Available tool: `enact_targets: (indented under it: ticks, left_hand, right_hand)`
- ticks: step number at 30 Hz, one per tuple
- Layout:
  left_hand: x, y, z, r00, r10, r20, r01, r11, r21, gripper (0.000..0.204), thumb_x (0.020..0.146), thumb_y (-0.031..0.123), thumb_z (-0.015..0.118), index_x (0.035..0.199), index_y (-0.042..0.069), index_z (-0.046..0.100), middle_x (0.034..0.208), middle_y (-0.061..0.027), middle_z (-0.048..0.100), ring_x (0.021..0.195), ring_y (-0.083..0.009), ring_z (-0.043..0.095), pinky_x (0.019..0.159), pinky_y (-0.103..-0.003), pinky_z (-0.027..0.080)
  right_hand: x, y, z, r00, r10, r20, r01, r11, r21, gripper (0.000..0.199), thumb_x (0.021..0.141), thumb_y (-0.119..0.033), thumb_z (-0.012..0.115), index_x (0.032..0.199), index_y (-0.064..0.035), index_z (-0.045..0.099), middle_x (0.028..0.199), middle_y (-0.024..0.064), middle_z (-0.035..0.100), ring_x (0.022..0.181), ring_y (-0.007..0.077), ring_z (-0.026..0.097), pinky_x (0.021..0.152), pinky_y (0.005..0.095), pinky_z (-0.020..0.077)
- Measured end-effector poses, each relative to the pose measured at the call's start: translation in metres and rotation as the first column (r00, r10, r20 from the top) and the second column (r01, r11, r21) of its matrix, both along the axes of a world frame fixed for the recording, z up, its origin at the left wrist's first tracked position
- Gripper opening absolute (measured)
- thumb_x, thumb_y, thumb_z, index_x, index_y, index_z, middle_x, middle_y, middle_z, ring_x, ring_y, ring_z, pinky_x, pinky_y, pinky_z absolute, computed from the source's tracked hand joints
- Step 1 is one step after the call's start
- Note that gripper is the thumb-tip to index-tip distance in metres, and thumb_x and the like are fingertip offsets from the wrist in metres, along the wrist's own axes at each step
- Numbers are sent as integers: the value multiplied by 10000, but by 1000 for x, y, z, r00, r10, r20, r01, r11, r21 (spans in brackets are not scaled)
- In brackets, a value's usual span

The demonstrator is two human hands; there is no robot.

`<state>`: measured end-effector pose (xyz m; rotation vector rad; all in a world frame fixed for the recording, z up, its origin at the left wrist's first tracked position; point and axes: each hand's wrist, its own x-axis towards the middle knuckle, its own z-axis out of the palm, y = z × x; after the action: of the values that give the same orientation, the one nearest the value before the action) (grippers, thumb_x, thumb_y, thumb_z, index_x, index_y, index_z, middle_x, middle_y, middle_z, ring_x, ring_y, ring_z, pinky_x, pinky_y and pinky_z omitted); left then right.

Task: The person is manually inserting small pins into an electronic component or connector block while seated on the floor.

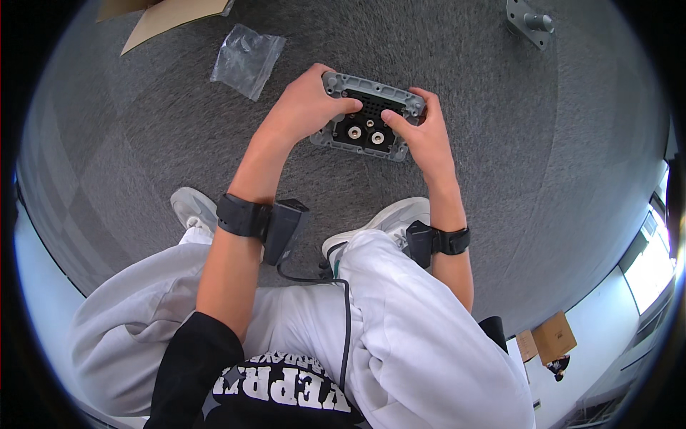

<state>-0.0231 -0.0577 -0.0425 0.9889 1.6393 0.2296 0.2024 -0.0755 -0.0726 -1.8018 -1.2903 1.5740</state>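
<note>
Both hands hold a grey rectangular metal frame (371, 91) with a black insert (366, 130) that has two round white-ringed sockets and a grid of small holes. My left hand (304, 107) grips its left end, thumb lying over the top edge. My right hand (421, 136) grips the right end, thumb pressing on the black insert near the sockets. The part is held above grey carpet, in front of my knees. Black bands with small boxes sit on both wrists.
A clear plastic bag (247, 60) lies on the carpet to the upper left, with flat cardboard (166, 18) beyond it. A grey metal bracket with a stub (531, 21) lies at the upper right. My white shoes (194, 207) rest below the hands. Cardboard boxes (554, 336) stand at the lower right.
</note>
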Motion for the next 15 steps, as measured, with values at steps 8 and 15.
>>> enact_targets:
  ticks: [8,15]
  left_hand:
    - [9,-5,-5,998,55,-39,-55,998,1,661,776,239,883,1294,-37,579,1123,-164,708,1040,-248,683,942,-360,506]
    - [12,-4,-3,996,88,-26,-88,996,29,679,775,225,883,1311,-45,564,1152,-169,705,1077,-259,678,966,-367,501]
  right_hand:
    - [-2,9,11,991,49,125,-39,996,-76,673,759,-271,873,1268,16,540,1108,206,687,1041,309,683,911,412,531]
    - [1,3,0,996,10,86,-8,1000,-21,657,760,-270,872,1261,11,552,1102,196,688,1032,306,680,910,405,527]
